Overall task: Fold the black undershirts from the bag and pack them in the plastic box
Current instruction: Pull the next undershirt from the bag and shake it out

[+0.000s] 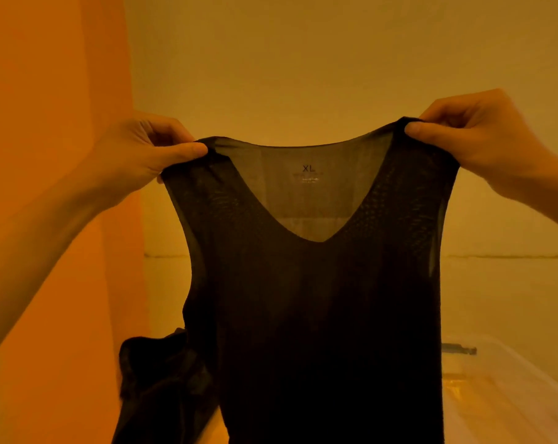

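We are showing two bare hands here, our left hand (143, 152) and our right hand (472, 129); both are appearing uncovered, with fingers and knuckles plainly in view; our left forearm (47, 238) is showing bare all the way to the lower-left edge of the frame (its outline is blurring a little towards the elbow end); our right forearm (546, 193) is showing bare to the right edge; the left thumbnail (197, 151) and the right thumbnail (414, 126) are looking short and neatly trimmed.
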`<control>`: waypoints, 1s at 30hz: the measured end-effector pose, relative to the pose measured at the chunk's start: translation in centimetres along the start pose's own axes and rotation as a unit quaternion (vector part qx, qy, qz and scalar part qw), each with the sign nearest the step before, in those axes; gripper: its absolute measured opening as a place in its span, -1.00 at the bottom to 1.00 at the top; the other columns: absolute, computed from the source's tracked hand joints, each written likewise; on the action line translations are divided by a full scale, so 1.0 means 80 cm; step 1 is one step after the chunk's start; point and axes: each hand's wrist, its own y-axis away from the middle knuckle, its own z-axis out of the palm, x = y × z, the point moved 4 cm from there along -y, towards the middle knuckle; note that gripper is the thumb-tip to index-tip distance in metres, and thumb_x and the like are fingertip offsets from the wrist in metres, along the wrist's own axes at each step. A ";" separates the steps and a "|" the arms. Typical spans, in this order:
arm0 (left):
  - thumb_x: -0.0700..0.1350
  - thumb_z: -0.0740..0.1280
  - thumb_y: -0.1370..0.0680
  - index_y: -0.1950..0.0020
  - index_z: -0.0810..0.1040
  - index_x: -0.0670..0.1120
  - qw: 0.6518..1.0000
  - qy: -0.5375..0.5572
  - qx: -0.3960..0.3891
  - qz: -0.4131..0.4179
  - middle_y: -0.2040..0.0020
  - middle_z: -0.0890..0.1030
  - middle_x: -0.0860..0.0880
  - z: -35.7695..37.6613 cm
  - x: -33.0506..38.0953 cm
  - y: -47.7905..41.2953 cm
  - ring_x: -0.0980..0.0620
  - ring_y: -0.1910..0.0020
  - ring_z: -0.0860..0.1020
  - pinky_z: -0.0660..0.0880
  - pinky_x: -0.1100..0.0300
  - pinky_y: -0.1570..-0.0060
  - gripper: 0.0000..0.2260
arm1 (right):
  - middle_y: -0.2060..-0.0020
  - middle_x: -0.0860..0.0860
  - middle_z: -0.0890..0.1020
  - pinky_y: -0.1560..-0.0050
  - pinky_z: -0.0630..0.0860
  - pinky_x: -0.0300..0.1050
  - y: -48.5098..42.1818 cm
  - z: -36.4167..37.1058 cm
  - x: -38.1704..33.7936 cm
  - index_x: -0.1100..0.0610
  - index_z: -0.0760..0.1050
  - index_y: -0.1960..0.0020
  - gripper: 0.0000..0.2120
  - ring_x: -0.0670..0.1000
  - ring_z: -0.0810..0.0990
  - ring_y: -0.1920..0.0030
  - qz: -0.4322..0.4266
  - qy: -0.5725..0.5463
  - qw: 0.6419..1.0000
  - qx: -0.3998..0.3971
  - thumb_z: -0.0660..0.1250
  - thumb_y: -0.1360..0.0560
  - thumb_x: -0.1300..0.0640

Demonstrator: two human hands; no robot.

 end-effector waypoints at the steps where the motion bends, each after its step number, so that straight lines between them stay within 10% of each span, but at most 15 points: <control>1: -0.02 0.43 -0.45 0.29 0.71 0.12 1.000 0.002 -0.020 0.002 0.38 0.60 0.09 -0.001 0.004 0.001 0.18 0.40 0.50 0.42 0.36 0.43 -0.87 | 0.39 -0.08 0.65 0.36 0.55 -0.28 -0.001 -0.003 -0.005 0.04 0.65 0.21 -0.86 -0.11 0.63 0.33 -0.003 -0.010 1.000 0.005 0.46 -0.46 -0.01; 21: 0.10 0.38 -0.43 0.22 0.72 0.14 0.992 0.042 -0.113 -0.035 0.23 0.66 0.13 0.023 -0.013 0.016 0.22 0.18 0.61 0.49 0.42 0.17 -0.86 | 0.32 -0.01 0.64 0.18 0.53 -0.17 0.018 0.024 -0.003 0.19 0.60 0.16 -0.70 -0.04 0.62 0.21 0.088 -0.035 0.994 -0.050 0.44 -0.41 -0.07; 30: -0.05 0.39 -0.60 0.02 0.70 -0.04 0.960 -0.187 -0.180 -0.106 0.16 0.66 0.00 0.122 -0.195 0.021 0.04 0.15 0.59 0.48 0.18 0.19 -0.88 | 0.41 0.02 0.53 0.28 0.38 -0.16 0.048 0.120 0.170 0.16 0.62 0.20 -0.70 -0.08 0.47 0.35 0.239 0.114 0.948 -0.175 0.48 -0.49 -0.07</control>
